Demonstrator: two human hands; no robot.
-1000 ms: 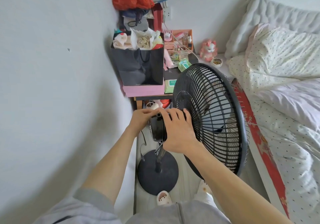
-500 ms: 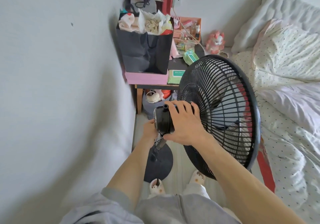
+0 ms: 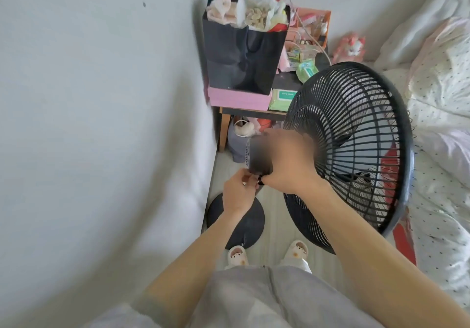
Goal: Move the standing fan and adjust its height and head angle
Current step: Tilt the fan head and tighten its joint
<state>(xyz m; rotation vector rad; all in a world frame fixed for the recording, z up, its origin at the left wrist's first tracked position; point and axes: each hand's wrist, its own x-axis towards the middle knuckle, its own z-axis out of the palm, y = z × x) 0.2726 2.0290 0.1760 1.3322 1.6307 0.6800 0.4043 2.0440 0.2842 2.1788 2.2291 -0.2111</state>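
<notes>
- The standing fan (image 3: 356,149) stands on the floor (image 3: 274,216) straight ahead, between wall (image 3: 101,99) and bed (image 3: 445,149), its grille (image 3: 338,109) facing the bed.
- Right hand (image 3: 287,165) wraps the motor housing (image 3: 255,155) behind the grille.
- Left hand (image 3: 237,194) sits lower at the neck, fingers pinched, seemingly on a knob (image 3: 260,182); blur hides it.
- By my reading, the left hand is nearer the tilt joint under the housing.

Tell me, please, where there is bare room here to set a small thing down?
Bare floor lies between the fan base and the cage; the bed right of the cage is open too. The table is crowded: bag, box, packets.
</notes>
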